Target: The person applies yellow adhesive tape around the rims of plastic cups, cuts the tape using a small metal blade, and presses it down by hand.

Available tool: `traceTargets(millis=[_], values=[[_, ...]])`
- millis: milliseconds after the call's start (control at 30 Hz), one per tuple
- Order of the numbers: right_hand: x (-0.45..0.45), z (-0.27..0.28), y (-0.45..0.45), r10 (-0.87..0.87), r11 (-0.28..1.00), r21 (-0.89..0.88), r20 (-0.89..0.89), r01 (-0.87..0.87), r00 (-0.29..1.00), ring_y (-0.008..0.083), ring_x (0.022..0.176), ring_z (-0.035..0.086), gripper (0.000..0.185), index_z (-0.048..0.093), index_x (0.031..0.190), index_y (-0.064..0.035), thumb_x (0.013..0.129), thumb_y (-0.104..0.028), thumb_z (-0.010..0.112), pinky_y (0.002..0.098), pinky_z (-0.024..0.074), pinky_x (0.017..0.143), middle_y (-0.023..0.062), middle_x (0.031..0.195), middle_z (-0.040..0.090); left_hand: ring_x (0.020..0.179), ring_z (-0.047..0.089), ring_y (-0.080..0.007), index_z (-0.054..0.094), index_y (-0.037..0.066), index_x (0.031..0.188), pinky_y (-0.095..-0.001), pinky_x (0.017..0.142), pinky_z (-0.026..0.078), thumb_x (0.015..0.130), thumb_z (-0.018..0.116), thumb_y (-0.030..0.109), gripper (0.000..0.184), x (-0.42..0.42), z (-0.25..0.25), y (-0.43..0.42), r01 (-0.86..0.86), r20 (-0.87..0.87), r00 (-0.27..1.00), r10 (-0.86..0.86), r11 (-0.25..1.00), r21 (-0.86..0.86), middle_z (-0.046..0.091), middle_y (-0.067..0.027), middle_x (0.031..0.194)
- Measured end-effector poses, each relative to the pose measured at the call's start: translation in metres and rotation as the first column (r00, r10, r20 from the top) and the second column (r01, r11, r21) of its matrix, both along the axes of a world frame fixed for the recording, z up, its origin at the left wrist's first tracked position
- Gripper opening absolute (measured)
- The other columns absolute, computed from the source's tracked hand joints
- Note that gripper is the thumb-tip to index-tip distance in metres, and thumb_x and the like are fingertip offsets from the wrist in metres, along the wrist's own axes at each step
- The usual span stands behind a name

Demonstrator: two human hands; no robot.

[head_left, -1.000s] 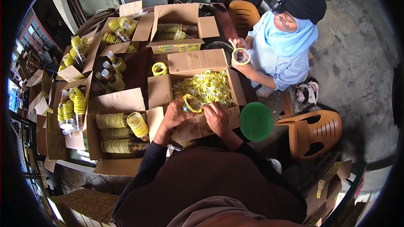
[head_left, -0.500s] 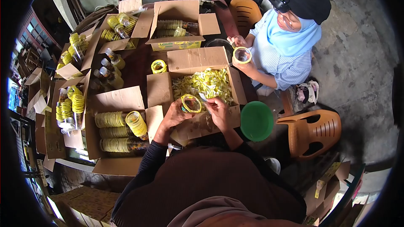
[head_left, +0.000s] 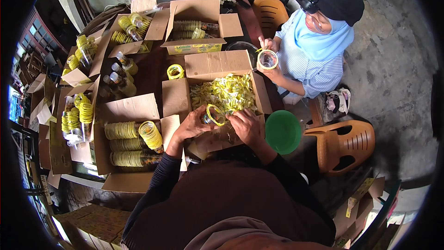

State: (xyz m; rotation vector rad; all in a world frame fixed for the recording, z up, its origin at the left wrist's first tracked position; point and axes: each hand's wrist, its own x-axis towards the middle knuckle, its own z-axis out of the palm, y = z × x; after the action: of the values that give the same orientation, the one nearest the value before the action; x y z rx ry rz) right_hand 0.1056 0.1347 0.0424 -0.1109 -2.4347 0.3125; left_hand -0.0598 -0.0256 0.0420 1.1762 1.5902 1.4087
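Observation:
A clear plastic cup point(head_left: 214, 115) with a yellow rim is gripped in my left hand point(head_left: 193, 125), its mouth tilted to the right. My right hand point(head_left: 245, 126) is beside that rim with its fingers pinched together; what they hold, if anything, is too small to tell. Both hands are over the near side of an open cardboard box point(head_left: 217, 65) filled with yellow and white strips point(head_left: 226, 93). Left of this box, another yellow-rimmed cup point(head_left: 175, 71) rests on the table. Stacks of such cups point(head_left: 121, 131) lie in a box at the lower left.
A co-worker point(head_left: 311, 55) at the upper right holds a similar cup point(head_left: 268, 59). A green tub point(head_left: 283, 132) is right of the strip box, near an orange chair point(head_left: 342, 148). More boxes of cups point(head_left: 194, 46) and several bottles point(head_left: 122, 78) occupy the table's far and left parts.
My left hand has shifted slightly right and tilted the cup. My right hand has moved in closer to its rim. A white piece seen at my right fingers half a second ago no longer shows.

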Motion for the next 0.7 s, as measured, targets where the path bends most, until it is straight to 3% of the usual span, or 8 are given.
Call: traceTargets(millis=[100,167,300,467,600,700], values=[[0.002,-0.003,0.0,0.023,0.997,0.08,0.024,-0.024,0.999,0.017,0.076,0.057,0.014,0.07,0.09,-0.0107,0.076,-0.01,0.071,0.0312,0.0489,0.066,-0.0004,0.082,0.056,0.088,0.055,-0.0079,0.058,0.0,0.11,-0.0268,0.079,0.049,0.072,0.083,0.01,0.047,0.0,-0.006,0.0,-0.019,0.069,0.998,0.013,0.996,0.087,0.064,-0.0031,0.093],[0.002,-0.002,0.001,0.03,0.991,0.128,0.021,-0.032,0.999,0.0161,0.076,0.057,0.016,0.071,0.092,-0.0102,0.076,-0.01,0.071,0.0309,0.049,0.066,-0.0007,0.082,0.056,0.081,0.053,-0.0068,0.059,0.0,0.108,-0.027,0.071,0.048,0.071,0.083,0.011,0.045,-0.004,-0.014,0.0,-0.015,-0.1,0.995,0.02,0.999,0.05,0.064,-0.0022,0.088],[0.003,0.0,0.0,0.04,0.989,0.138,0.028,-0.044,0.999,0.0159,0.077,0.057,0.02,0.071,0.096,-0.0101,0.076,-0.01,0.07,0.0309,0.0495,0.066,-0.0005,0.084,0.057,0.076,0.05,-0.0066,0.06,0.001,0.107,-0.0275,0.066,0.046,0.072,0.083,0.013,0.043,-0.002,-0.003,-0.003,-0.038,-0.154,0.987,0.04,0.999,0.02,0.063,-0.0014,0.085],[0.003,0.001,0.001,0.059,0.981,0.181,0.03,-0.063,0.998,0.017,0.078,0.057,0.023,0.07,0.099,-0.0098,0.076,-0.011,0.067,0.0306,0.0501,0.067,0.0006,0.085,0.056,0.084,0.058,-0.0067,0.061,-0.001,0.108,-0.0246,0.075,0.051,0.077,0.079,0.013,0.038,-0.001,-0.001,-0.006,0.007,0.234,0.972,-0.015,0.999,0.033,0.065,-0.0025,0.091],[0.007,-0.007,-0.002,0.029,0.963,0.266,0.044,-0.04,0.999,0.0174,0.079,0.057,0.026,0.069,0.102,-0.0092,0.077,-0.013,0.063,0.0297,0.05,0.067,0.001,0.084,0.054,0.086,0.062,-0.0092,0.06,-0.001,0.109,-0.0251,0.079,0.053,0.079,0.076,0.011,0.036,-0.002,-0.003,-0.006,0.068,0.296,0.951,-0.087,0.995,0.074,0.066,-0.0041,0.093],[0.005,-0.016,-0.004,0.02,0.965,0.26,0.043,-0.03,0.999,0.0171,0.078,0.057,0.026,0.069,0.102,-0.009,0.077,-0.012,0.063,0.0295,0.0497,0.066,0.001,0.083,0.052,0.08,0.065,-0.0106,0.059,0.0,0.111,-0.0241,0.075,0.053,0.08,0.077,0.013,0.038,-0.004,-0.01,-0.008,0.132,0.348,0.929,-0.126,0.991,0.005,0.066,-0.0049,0.092]])
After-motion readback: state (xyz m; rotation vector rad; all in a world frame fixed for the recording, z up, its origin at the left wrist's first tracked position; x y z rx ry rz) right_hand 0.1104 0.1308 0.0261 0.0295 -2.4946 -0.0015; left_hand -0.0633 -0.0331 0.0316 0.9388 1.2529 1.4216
